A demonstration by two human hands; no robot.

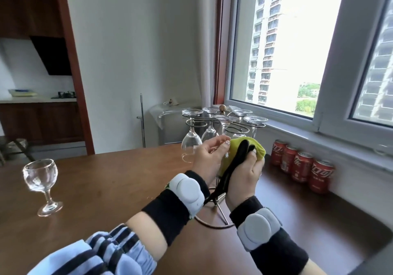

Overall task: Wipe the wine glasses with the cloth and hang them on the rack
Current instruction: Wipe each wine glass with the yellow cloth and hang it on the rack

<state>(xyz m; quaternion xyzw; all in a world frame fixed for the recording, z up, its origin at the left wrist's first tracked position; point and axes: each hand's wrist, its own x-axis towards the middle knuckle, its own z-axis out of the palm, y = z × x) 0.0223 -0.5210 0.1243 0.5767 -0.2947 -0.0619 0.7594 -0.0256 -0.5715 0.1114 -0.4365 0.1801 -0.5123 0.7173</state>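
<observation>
While gripping a yellow-green cloth (257, 149) at centre frame, right hand (244, 175) curled round it; left hand (207, 158) pinching a glass half hidden by the cloth. One wine glass (41, 184) upright at left on the table (106, 189). Beyond, rack (223, 126) holding five hung glasses. Four red cans (302, 166) at right.

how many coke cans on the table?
4. The red cans stand in a row along the wall under the window, far to near: first, second, third, fourth. None seems hidden behind the hands.
</observation>
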